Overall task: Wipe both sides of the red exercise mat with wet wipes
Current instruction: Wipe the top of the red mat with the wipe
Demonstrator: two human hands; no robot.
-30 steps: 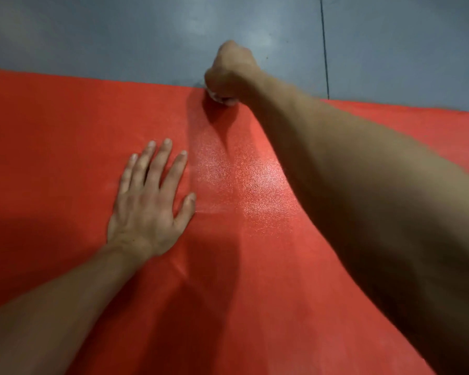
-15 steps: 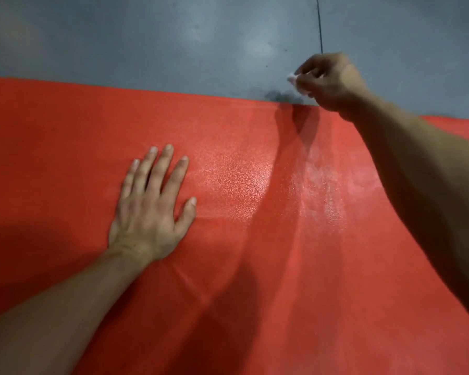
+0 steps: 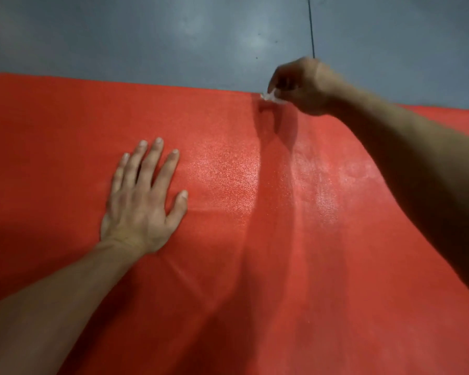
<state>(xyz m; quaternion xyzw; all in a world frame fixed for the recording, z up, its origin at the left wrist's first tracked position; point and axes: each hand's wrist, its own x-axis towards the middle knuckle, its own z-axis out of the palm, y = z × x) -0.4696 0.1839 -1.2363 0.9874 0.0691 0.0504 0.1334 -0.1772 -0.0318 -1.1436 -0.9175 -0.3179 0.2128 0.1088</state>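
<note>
The red exercise mat point(image 3: 228, 266) lies flat and fills most of the view. My left hand point(image 3: 144, 201) presses on it palm down with fingers spread, left of centre. At the mat's far edge my right hand point(image 3: 301, 85) reaches out and pinches a small crumpled white wet wipe point(image 3: 271, 97), which touches the mat right at its edge. A wet sheen shows on the mat between the two hands and below the right hand.
Grey floor point(image 3: 173, 36) lies beyond the mat's far edge, with a thin dark seam point(image 3: 311, 25) running away from me just above my right hand. My right forearm crosses over the mat's right part.
My right hand swept right along the far edge with the wipe, lifted off the mat, then came back slightly left onto the edge. My left hand stayed pressed in place.
</note>
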